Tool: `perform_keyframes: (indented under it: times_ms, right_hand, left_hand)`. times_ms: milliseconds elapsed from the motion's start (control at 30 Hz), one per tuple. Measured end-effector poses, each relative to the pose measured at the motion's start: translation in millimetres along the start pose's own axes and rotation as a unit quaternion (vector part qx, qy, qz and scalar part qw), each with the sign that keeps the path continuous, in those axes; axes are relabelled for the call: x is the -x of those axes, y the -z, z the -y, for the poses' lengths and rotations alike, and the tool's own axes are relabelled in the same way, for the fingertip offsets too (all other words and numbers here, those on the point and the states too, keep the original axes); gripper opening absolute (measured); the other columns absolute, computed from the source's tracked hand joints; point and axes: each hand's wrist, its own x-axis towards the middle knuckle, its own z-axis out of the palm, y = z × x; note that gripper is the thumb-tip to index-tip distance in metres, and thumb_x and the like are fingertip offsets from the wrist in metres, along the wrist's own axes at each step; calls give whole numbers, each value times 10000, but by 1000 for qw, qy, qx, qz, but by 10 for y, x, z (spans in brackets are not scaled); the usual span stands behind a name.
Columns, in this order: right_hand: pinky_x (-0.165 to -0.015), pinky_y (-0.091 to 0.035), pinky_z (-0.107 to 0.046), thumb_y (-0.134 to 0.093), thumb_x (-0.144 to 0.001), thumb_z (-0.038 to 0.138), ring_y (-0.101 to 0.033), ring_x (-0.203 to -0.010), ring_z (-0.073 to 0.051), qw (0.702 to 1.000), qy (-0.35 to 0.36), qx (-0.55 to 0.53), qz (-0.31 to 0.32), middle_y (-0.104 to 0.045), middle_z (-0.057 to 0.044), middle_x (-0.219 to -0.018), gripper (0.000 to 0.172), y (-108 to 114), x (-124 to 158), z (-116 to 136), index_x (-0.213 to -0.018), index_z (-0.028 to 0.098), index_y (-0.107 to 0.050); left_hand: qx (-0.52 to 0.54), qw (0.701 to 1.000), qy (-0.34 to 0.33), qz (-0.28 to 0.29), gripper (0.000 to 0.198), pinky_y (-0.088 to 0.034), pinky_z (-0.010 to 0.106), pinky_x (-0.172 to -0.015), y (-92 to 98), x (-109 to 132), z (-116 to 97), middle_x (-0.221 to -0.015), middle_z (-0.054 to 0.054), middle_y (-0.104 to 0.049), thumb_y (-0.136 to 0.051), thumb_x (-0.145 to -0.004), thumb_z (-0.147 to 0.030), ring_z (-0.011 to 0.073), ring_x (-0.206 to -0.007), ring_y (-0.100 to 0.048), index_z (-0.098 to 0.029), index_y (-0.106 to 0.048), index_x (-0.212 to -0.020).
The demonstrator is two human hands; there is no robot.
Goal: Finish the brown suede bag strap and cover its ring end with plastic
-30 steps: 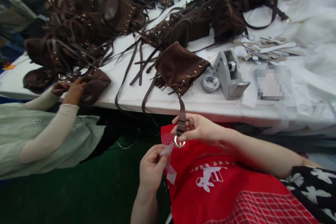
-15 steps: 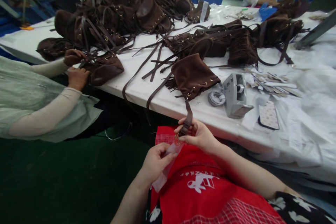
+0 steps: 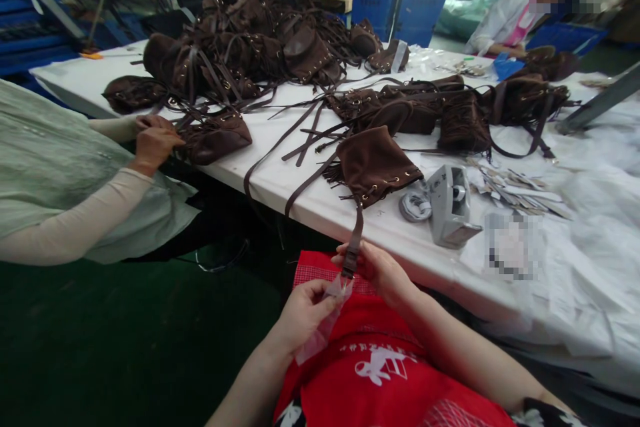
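Brown strap (image 3: 356,233) end hung from the bag (image 3: 376,163) into the pinching right hand (image 3: 376,267), while the left hand (image 3: 306,307) just below gripped clear film (image 3: 320,333) only partly wrapped on.

This is a factory workroom for making or finishing bags. A long white tabletop (image 3: 300,187) carries a heap of brown fringed suede bags (image 3: 240,47) at 11 o'clock, a tape dispenser (image 3: 450,207) at 2 o'clock, and blue crates (image 3: 400,0) at 12 o'clock. A co-worker's hands (image 3: 153,137) handle another bag at 10 o'clock.
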Motion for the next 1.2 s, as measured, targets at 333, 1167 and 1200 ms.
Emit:
perform_keyframes:
  times_ms: [333,1167,1200]
  right_hand:
    - [-723,-442,-219,-692,-754,522,-579,-752,-109,996,-24,54,-61,-664,-89,-879,435,78,-122,-103,-936,129,-735]
    - [-471,-170,-215,-813,-601,346,-285,-449,-36,992,-86,59,-66,-446,31,-517,406,209,-148,-158,-694,104,-501]
    - [-468,-170,-213,-817,-594,347,-290,-447,-35,992,-86,62,-67,-449,30,-519,419,223,-154,-160,-685,105,-487]
  left_hand:
    - [22,999,0,37,425,-377,188,-504,48,120,83,-733,83,-626,-663,-792,-474,73,-534,-520,-59,-598,-854]
    - [50,999,13,17,510,-505,259,-658,-1,-215,43,-857,166,-675,-723,-730,-457,159,-663,-642,-11,-614,-952]
    - [52,998,15,17,521,-508,266,-676,-6,-252,45,-859,164,-675,-734,-717,-455,161,-674,-644,-10,-614,-960]
